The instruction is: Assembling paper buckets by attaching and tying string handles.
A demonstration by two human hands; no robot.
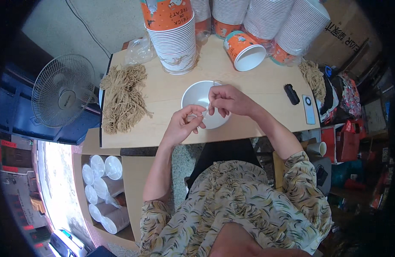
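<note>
From my feed, the left hand (183, 125) and right hand (231, 102) nearly meet over a white bucket (192, 93) sitting mouth up by the near edge of the table (163, 94). Left's half curled, right's bunched tighter. Can't tell what, if anything, they're gripping, too tiny. Heap of tan cords (124, 100) lies off left.

White tub (194, 93), open side up, with thin cord about it
Round and smooth-walled, the tub sits at the near middle of the table (266, 85), its pale inside partly hidden; a slip of tan cord (218, 81) shows at the far rim, right of centre, and a pale strand (205, 112), too fine to trace, hangs above the tub's middle.
</note>
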